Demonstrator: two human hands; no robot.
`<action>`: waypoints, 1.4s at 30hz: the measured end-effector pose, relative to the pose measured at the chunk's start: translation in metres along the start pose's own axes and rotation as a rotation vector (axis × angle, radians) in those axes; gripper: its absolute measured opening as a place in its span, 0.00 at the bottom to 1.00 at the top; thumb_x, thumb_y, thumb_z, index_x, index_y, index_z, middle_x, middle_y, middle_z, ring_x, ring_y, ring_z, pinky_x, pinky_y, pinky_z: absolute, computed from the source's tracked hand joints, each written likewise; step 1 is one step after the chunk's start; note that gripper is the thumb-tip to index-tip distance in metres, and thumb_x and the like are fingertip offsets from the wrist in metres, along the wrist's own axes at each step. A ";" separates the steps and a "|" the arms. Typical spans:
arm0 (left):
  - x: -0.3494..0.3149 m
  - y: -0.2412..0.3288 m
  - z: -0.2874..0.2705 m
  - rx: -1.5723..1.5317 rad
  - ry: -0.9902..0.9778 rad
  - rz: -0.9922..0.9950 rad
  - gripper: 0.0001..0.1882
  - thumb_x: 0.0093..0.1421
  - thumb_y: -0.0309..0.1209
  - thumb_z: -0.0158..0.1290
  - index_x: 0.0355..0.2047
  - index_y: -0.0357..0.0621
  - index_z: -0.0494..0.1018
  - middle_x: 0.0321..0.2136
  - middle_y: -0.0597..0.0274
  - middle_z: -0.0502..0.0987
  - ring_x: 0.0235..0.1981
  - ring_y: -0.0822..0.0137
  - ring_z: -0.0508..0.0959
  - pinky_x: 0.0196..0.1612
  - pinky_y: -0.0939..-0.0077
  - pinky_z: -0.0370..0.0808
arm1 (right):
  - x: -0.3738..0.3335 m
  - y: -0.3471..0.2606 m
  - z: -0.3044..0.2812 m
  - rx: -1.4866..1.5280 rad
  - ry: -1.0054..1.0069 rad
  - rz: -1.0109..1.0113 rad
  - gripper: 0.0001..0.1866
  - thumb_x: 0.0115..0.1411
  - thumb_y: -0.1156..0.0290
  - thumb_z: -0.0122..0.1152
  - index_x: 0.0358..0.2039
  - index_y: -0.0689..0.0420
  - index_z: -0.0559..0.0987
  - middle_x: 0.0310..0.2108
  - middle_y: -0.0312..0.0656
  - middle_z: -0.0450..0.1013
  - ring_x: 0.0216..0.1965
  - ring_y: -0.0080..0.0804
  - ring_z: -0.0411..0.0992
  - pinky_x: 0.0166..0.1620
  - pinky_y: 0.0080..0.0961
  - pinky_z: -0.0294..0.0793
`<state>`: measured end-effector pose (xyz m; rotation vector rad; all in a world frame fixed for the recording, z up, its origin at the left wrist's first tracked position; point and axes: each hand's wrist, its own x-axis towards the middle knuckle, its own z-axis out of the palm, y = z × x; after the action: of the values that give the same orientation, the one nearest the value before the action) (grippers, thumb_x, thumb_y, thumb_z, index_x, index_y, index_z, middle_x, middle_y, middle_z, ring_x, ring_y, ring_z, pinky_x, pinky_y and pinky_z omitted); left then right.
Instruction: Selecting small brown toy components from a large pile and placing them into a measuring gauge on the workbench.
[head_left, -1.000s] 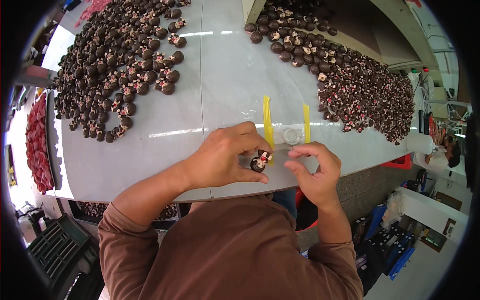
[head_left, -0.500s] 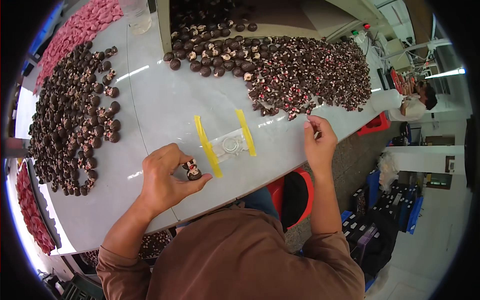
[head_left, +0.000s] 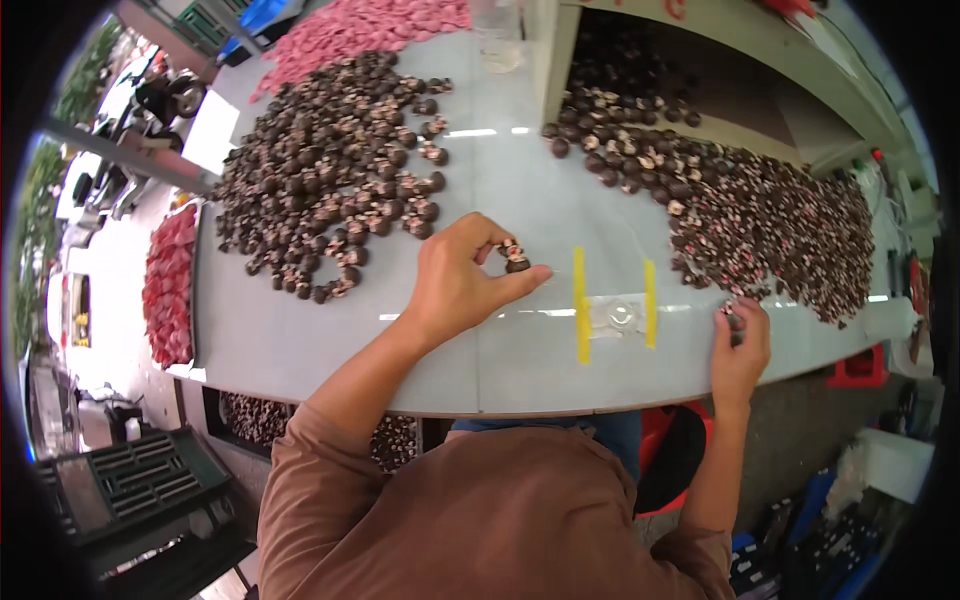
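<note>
Since the earliest view, the right hand (head_left: 742,350) had left the figurine (head_left: 516,262) and gone out to the heap of small parts (head_left: 775,220), while the left hand (head_left: 450,275) had carried the figurine off the tape, to its left.

One pale grey table (head_left: 530,355) spread before the person. One beige box frame (head_left: 548,75) stood on its far side, dark balls (head_left: 640,152) spilling from its mouth — too many to count. Three further heaps lay on the table, likewise beyond counting: dark round heads with pale bits (head_left: 320,165) at the left, small dark, white and red parts at the right, and pink pieces (head_left: 365,32) at the far edge. One batch of red pieces (head_left: 170,285) sat off the left end. One clear cup (head_left: 498,45) stood beside the frame, and one white cylinder (head_left: 890,318) lay at the right end.

Two hands were at work. The left pinched one figurine between thumb and fingers, above the table. The right had its thumb and fingers curled close together at one small dark piece (head_left: 728,310) by the heap's near edge — whether it was gripped, one cannot tell.

Two yellow tape strips (head_left: 581,310) stuck to the tabletop, with one clear round piece (head_left: 621,316) between them.
</note>
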<state>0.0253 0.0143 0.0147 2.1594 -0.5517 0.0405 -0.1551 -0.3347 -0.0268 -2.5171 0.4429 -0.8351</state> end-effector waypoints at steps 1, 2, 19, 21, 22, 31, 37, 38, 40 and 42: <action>0.008 -0.003 -0.005 0.078 0.088 0.035 0.23 0.45 0.41 0.78 0.31 0.40 0.80 0.22 0.65 0.68 0.23 0.70 0.66 0.26 0.71 0.66 | -0.002 0.000 -0.002 -0.004 -0.011 0.004 0.10 0.61 0.80 0.69 0.42 0.62 0.78 0.50 0.45 0.79 0.35 0.35 0.75 0.39 0.29 0.78; 0.016 -0.007 -0.012 0.151 0.168 0.074 0.23 0.46 0.42 0.78 0.32 0.41 0.80 0.22 0.64 0.68 0.22 0.68 0.68 0.26 0.70 0.67 | -0.004 0.000 -0.005 -0.017 -0.021 0.010 0.10 0.61 0.80 0.69 0.41 0.62 0.78 0.50 0.45 0.80 0.35 0.34 0.75 0.39 0.29 0.78; 0.089 -0.097 -0.106 0.940 0.425 -0.101 0.31 0.60 0.49 0.66 0.56 0.42 0.76 0.46 0.49 0.79 0.52 0.48 0.79 0.53 0.51 0.74 | -0.004 -0.005 -0.001 0.349 -0.096 0.138 0.16 0.60 0.86 0.68 0.49 0.63 0.82 0.44 0.38 0.75 0.39 0.24 0.76 0.40 0.20 0.77; 0.093 -0.050 -0.065 0.788 0.341 0.071 0.25 0.59 0.41 0.68 0.52 0.43 0.78 0.41 0.50 0.80 0.46 0.50 0.82 0.44 0.57 0.78 | -0.010 0.004 0.002 0.425 -0.120 0.163 0.16 0.60 0.86 0.68 0.49 0.63 0.82 0.44 0.37 0.75 0.40 0.22 0.75 0.42 0.20 0.77; 0.093 -0.031 -0.041 0.643 0.211 0.151 0.23 0.59 0.39 0.68 0.51 0.43 0.78 0.40 0.51 0.80 0.44 0.51 0.83 0.42 0.58 0.79 | -0.011 0.003 -0.002 0.424 -0.125 0.163 0.16 0.60 0.86 0.68 0.49 0.63 0.82 0.44 0.37 0.75 0.40 0.22 0.75 0.42 0.20 0.77; 0.120 0.017 0.092 0.556 -0.142 0.398 0.20 0.57 0.38 0.69 0.46 0.45 0.77 0.40 0.56 0.77 0.37 0.51 0.84 0.36 0.56 0.81 | -0.010 0.000 -0.001 0.409 -0.067 0.109 0.16 0.61 0.85 0.68 0.50 0.64 0.82 0.45 0.40 0.77 0.41 0.25 0.77 0.46 0.22 0.78; 0.114 0.023 0.105 0.538 -0.125 0.354 0.17 0.56 0.35 0.67 0.42 0.42 0.76 0.39 0.53 0.78 0.34 0.49 0.84 0.36 0.55 0.82 | -0.011 0.000 0.000 0.444 -0.061 0.083 0.15 0.62 0.83 0.68 0.49 0.64 0.81 0.46 0.42 0.77 0.43 0.27 0.79 0.47 0.23 0.80; 0.112 0.027 0.106 0.525 -0.158 0.302 0.16 0.57 0.34 0.65 0.42 0.41 0.76 0.40 0.50 0.79 0.33 0.48 0.84 0.37 0.55 0.82 | -0.011 0.000 0.000 0.441 -0.061 0.078 0.15 0.62 0.83 0.68 0.49 0.64 0.81 0.46 0.42 0.77 0.43 0.27 0.79 0.47 0.23 0.80; 0.110 0.027 0.109 0.496 -0.161 0.321 0.16 0.56 0.33 0.64 0.41 0.40 0.75 0.39 0.47 0.80 0.32 0.46 0.84 0.36 0.55 0.82 | -0.011 -0.001 0.000 0.443 -0.064 0.081 0.15 0.62 0.83 0.68 0.49 0.65 0.81 0.46 0.42 0.77 0.44 0.27 0.79 0.47 0.23 0.81; 0.106 0.024 0.108 0.468 -0.164 0.340 0.15 0.56 0.32 0.62 0.41 0.39 0.75 0.39 0.45 0.80 0.30 0.44 0.83 0.35 0.54 0.82 | -0.012 0.000 0.002 0.446 -0.066 0.083 0.14 0.62 0.84 0.68 0.49 0.65 0.81 0.46 0.42 0.77 0.44 0.26 0.79 0.47 0.23 0.81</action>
<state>0.0932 -0.1215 -0.0090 2.5061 -1.0897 0.1962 -0.1635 -0.3284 -0.0338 -2.0934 0.2966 -0.7238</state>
